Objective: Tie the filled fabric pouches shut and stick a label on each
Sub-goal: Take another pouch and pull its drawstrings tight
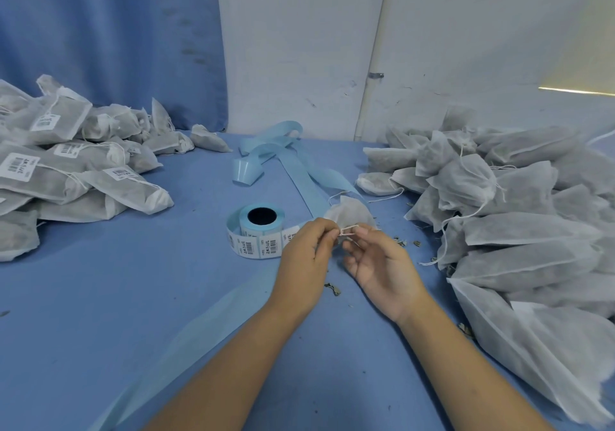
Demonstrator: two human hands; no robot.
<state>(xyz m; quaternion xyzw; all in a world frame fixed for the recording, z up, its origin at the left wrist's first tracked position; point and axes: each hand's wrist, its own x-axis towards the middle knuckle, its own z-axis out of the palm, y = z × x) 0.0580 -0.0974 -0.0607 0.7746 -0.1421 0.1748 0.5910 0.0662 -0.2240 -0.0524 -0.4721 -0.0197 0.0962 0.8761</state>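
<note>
A white fabric pouch [349,214] lies on the blue table just beyond my hands, its gathered neck toward me. My left hand [307,254] pinches one end of its white drawstring [348,229]. My right hand [379,260] pinches the other end, palm turned up, with the string stretched short between the fingertips. A roll of barcode labels [259,231] on blue backing stands just left of my left hand.
Labelled, tied pouches [66,167] are heaped at the left. A larger heap of unlabelled pouches [515,224] fills the right side. Spent blue backing strip [276,154] curls behind the roll and trails toward me. Dried herb crumbs [332,289] lie near my hands.
</note>
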